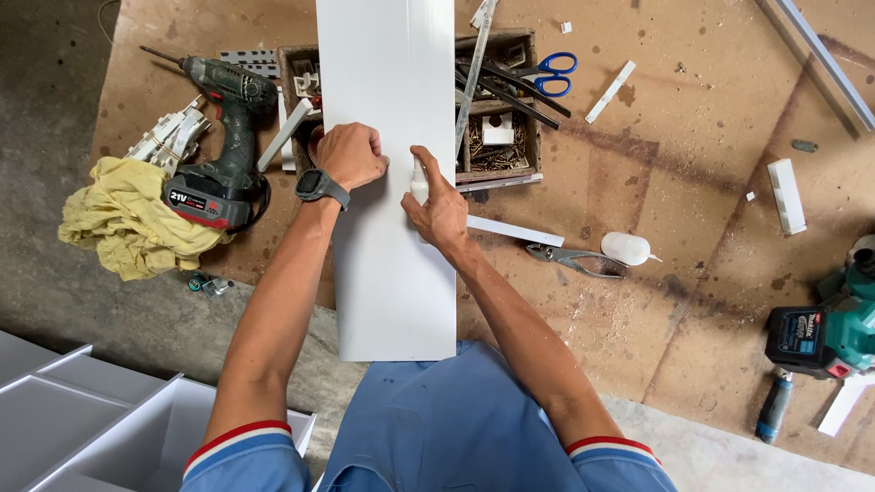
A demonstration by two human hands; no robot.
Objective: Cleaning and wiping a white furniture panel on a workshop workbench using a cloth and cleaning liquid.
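A long white panel (394,264) lies flat on the bench (693,182), running from the person's body toward the far edge, where it passes over a wooden tray of screws and fittings (499,146).

The left hand (351,155) is closed into a loose fist and rests on the left part of the panel, pressing it down. The right hand (439,205) is closed around a small white bottle (419,182), its tip pointing down at the panel surface near the middle of its width.

Progress, judged from this view: the panel is positioned and steadied, and the bottle is at the surface. No bead, mark or attached part is visible on the panel, so application appears to be at its start. The near half of the panel is bare.

To the left lie a green cordless drill (223,137) and a yellow rag (128,219). To the right lie blue-handled scissors (547,73), pliers (574,260) and a second white bottle (624,248).
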